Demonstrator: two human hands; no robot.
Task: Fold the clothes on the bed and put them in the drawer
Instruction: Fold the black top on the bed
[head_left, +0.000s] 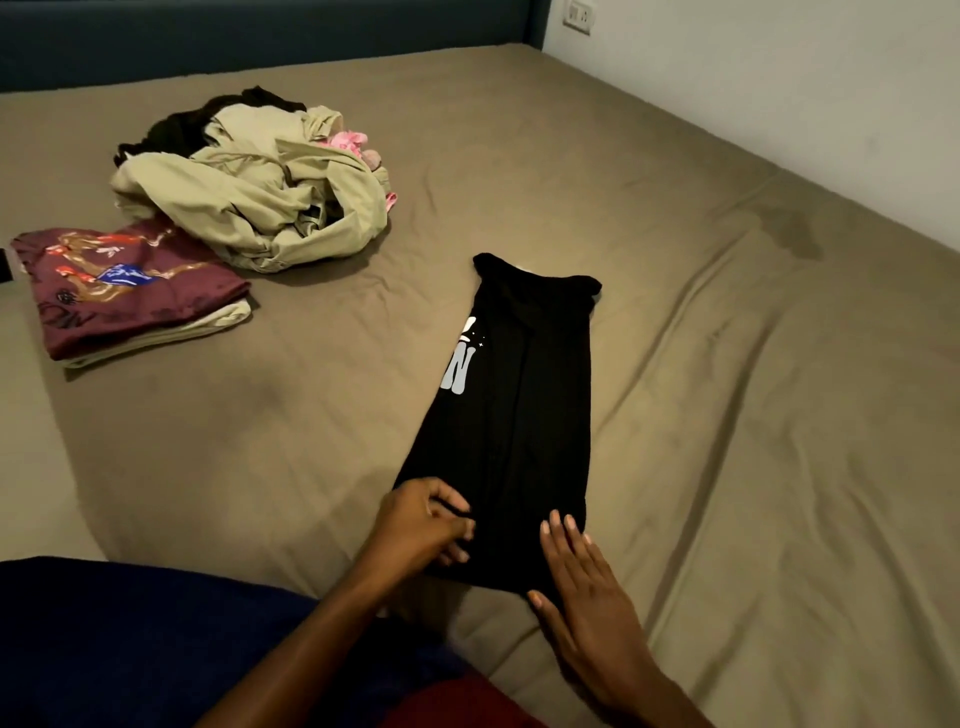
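Black shirt (514, 410): left hand (421, 525) fingers pinch its hem, right hand (587, 587) fingers lie flat.

Not much to read here tbh. The black t-shirt (511, 415) has a pale grey print running down its left fold, and the only letter I can make out is a big "N", with little stars beside it. The maroon folded shirt (124, 291) has graphics and dark lettering, but it's illegible.

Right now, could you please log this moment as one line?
left hand pinches black shirt hem | right hand flat on it | pile unfolded
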